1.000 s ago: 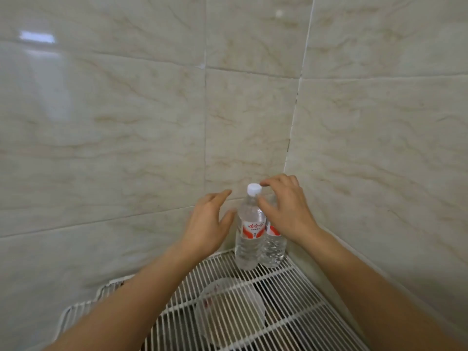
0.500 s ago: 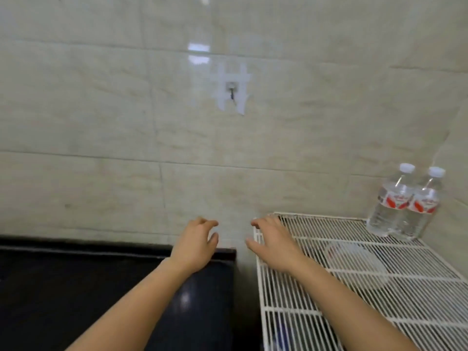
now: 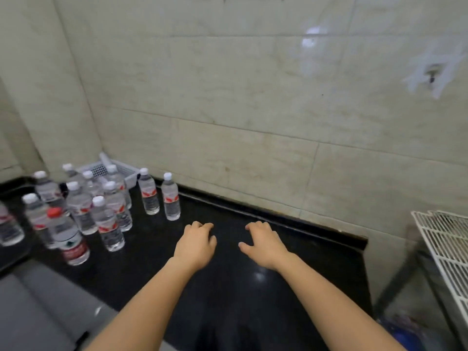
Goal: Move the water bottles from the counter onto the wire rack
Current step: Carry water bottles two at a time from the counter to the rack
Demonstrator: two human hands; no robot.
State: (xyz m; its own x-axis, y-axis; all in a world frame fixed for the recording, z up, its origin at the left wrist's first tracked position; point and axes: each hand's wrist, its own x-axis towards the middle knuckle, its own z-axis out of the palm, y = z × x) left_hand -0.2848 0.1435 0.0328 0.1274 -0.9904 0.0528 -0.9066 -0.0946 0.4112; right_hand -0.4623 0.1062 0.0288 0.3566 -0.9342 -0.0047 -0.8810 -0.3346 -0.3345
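Note:
Several clear water bottles with white caps and red labels stand grouped at the left of the black counter (image 3: 316,269). The nearest to my hands is one bottle (image 3: 171,198), with a second bottle (image 3: 149,192) just left of it. A larger red-capped bottle (image 3: 68,239) stands at the front of the group. My left hand (image 3: 196,245) and my right hand (image 3: 263,245) hover empty over the counter's middle, fingers loosely apart, palms down. The white wire rack (image 3: 445,239) shows only its left corner at the right edge.
A white plastic basket (image 3: 121,171) sits in the corner behind the bottles. Tiled walls run along the back and left. A wall hook (image 3: 431,77) hangs upper right. A gap separates the counter's right end from the rack. A grey surface (image 3: 38,312) lies at lower left.
My view has swung left from the rack, where two bottles stand in the corner, to the counter. Both hands came off the bottles and moved left over the counter, empty.

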